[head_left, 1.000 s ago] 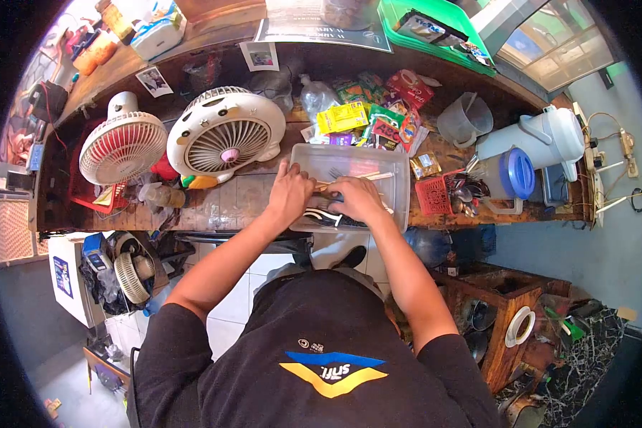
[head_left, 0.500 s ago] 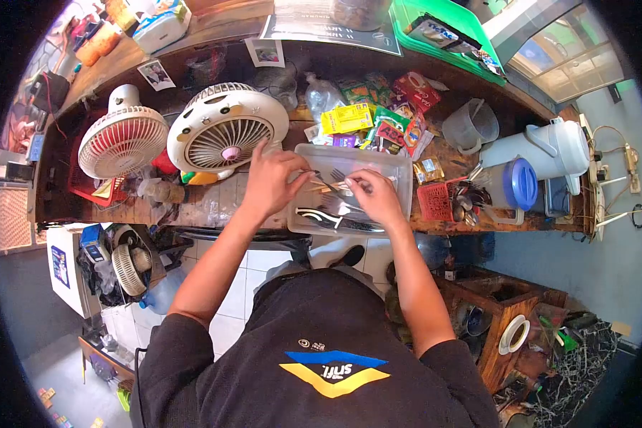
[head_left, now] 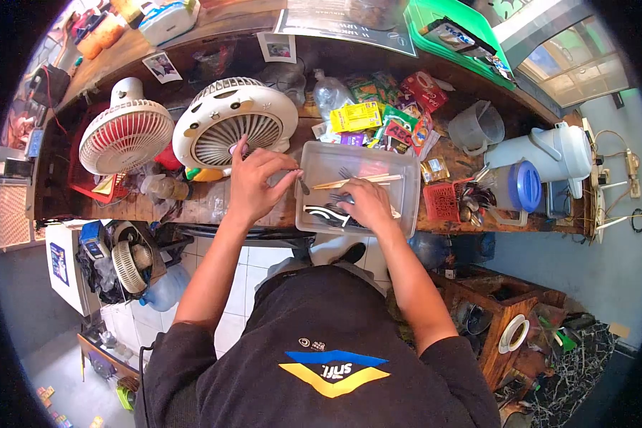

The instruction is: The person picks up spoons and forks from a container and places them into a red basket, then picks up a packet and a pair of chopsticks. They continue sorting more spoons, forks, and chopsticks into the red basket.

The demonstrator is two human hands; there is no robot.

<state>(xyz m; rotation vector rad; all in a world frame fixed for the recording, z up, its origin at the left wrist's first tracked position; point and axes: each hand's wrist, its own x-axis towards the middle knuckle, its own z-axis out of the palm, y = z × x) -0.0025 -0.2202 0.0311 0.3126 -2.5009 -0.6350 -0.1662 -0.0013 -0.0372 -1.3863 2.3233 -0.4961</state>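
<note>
The person stands over a wooden counter (head_left: 250, 203) with both hands at a clear plastic tub (head_left: 406, 187) that sits at the counter's near edge, close enough to be reached without leaning. The tub holds loose cutlery: forks (head_left: 347, 173), pale chopsticks (head_left: 357, 181) laid across it, and dark-handled pieces (head_left: 321, 214) along its near side. The left hand (head_left: 255, 184) hovers at the tub's left wall, fingers half curled, thumb and forefinger pinching what looks like a small metal utensil (head_left: 303, 185) lifted over the rim; the grip seems light, probably to single out one piece. The right hand (head_left: 366, 203) lies palm down inside the tub, fingers spread and bent over the pile; whether it actually holds anything cannot be told, since the fingertips are hidden. Just beside the left hand stands a white table fan (head_left: 232, 128), with a red-and-white fan (head_left: 125, 135) further left. Behind the tub lie snack and drink sachets (head_left: 378, 118), their print too small to read. To the right are a red basket (head_left: 442, 202), a blue-lidded jug (head_left: 524, 187) and a white flask (head_left: 549, 150). The person's black shirt (head_left: 321, 342) bears a blue and yellow emblem with inverted lettering that cannot be read with certainty.
</note>
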